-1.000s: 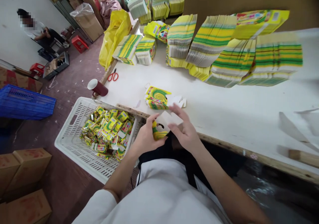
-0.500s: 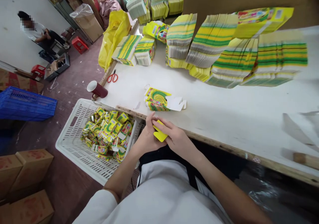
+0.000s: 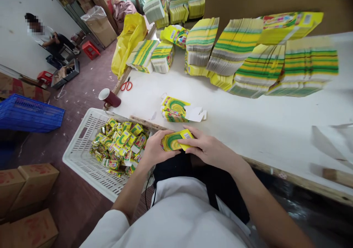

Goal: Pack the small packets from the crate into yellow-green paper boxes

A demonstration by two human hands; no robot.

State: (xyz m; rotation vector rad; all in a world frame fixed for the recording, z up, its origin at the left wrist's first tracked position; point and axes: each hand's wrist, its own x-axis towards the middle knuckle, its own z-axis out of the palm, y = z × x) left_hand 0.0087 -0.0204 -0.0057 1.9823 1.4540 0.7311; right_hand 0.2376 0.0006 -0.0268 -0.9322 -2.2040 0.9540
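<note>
A small yellow carton [image 3: 171, 142] with a green swirl and a barcode on one end lies between my two hands, over the table's front edge. My left hand [image 3: 154, 147] is closed on its left end, thumb along the lower side. At the other end, my right hand [image 3: 204, 145] grips the carton near the barcode, fingers across the front. Just beyond, a few unfolded cartons [image 3: 176, 109] with white flaps lie on the white table [image 3: 234, 119]. To the left, a white plastic basket [image 3: 79, 160] holds many folded yellow cartons [image 3: 121, 141].
Bundled stacks of flat cartons [image 3: 234, 42] line the back of the table. Red-handled scissors [image 3: 127, 85] and a maroon mug [image 3: 110, 97] are near its left edge. A blue crate [image 3: 33, 112] and cardboard boxes [image 3: 35, 182] stand on the floor. A person [image 3: 46, 38] sits far left.
The carton has turned from its plain yellow flap end to lie lengthwise, showing its swirl and barcode. My hands have moved apart to its two ends.
</note>
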